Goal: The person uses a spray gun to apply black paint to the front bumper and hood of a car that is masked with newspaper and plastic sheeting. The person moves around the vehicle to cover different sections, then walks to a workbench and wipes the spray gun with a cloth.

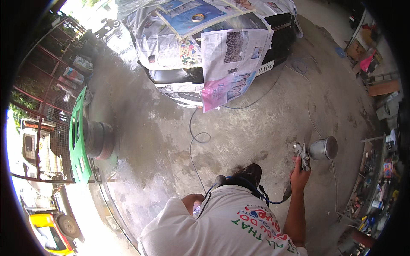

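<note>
My right hand [300,176], out to the right of my body, is closed around the grip of a spray gun [303,156]. The gun is silver, with a round metal cup [323,148] at its side. A blue air hose [268,199] runs from the handle across my waist. Beside my left hip is my left hand [193,200], bent in close to the white shirt. Its fingers are hidden, so I cannot see whether it holds anything. Ahead of me stands a car [279,40] masked with newspaper sheets [232,51], with a tape roll [197,17] on top.
A thin hose [191,128] loops over the concrete floor [158,141] toward the car; another lies at right. At left, a green slatted panel [78,145] leans by a grey drum-like stack [97,135]. Cluttered shelves [376,183] line the right side. Outside are parked vehicles.
</note>
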Demonstrator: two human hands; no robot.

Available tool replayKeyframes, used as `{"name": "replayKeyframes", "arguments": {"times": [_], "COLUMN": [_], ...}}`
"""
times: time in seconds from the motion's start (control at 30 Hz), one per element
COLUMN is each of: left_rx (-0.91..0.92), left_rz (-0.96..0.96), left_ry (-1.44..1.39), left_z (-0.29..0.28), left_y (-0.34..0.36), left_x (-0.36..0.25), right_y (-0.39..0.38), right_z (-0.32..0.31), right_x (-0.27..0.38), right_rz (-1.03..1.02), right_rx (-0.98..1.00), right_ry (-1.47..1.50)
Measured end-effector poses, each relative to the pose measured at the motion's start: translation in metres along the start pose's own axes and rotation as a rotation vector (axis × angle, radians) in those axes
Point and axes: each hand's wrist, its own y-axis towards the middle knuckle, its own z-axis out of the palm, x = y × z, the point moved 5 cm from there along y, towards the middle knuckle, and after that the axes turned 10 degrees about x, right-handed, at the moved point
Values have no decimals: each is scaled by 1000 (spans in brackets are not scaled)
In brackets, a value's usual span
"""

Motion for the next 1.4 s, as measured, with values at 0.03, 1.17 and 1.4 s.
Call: {"name": "replayKeyframes", "arguments": {"times": [0.03,1.17,1.4], "left_rx": [8,-58,-105], "left_rz": [13,-6,16], "left_ry": [13,23,-24], "left_z": [18,88,-45], "left_y": [6,179,206], "left_x": [-29,-1113,-1351], "right_y": [21,797,1011], "right_z": [-23,-756,-815], "right_x": [3,6,59], "right_rz": [-27,-371,-461], "right_rx": [32,319,433], "right_ry": [-25,-222,-315]}}
